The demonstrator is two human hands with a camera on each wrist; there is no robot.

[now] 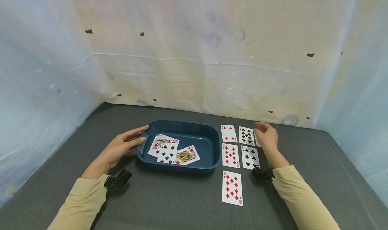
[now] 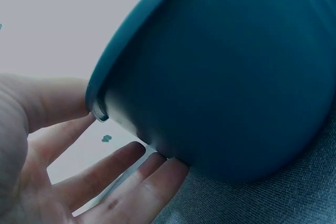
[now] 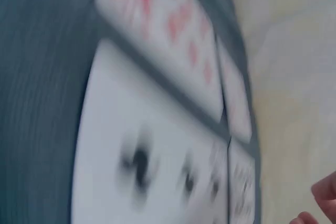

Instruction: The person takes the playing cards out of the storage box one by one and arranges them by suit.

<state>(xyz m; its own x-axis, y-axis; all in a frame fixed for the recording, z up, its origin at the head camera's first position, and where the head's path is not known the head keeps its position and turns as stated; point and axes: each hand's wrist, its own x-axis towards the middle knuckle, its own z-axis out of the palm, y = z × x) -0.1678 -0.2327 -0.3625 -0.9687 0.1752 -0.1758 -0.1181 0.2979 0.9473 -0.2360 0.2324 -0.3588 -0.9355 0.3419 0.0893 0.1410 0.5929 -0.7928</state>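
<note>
Tray: dark blue tray (image 1: 212, 145) sits on the grey desk (image 1: 169, 203), left of the laid-out cards and near the backdrop.
Cards in tray: three face-up cards lie overlapped on the tray floor: a court card (image 1: 160, 143) at the back left, a ten of spades (image 1: 168, 152) over it, and another court card (image 1: 186, 155) to the right.
Left hand: left hand (image 1: 122, 147) rests against the tray's left end with fingers straight and relaxed; the fingertips (image 2: 157, 166) touch the outer wall under the rim in the left wrist view. It grips nothing.
Right hand: right hand (image 1: 267, 135) hangs over the far right of the card rows with its fingers curled down onto a mostly hidden card (image 1: 257, 140). Whether the fingers actually pinch that card cannot be told; the right wrist view is too blurred to settle it.
Cards on desk: a four of diamonds (image 1: 228, 133) and a nine of clubs (image 1: 246, 136) form the far row, a nine of diamonds (image 1: 230, 155) and a five of clubs (image 1: 250, 157) the next, and a ten of diamonds (image 1: 232, 188) lies alone nearest the person.
Sleeves: both arms wear tan sleeves (image 1: 303, 199), each with a black wrist mount (image 1: 117, 180).
Backdrop: pale, stained sheeting (image 1: 194, 55) hangs behind and beside the desk.
</note>
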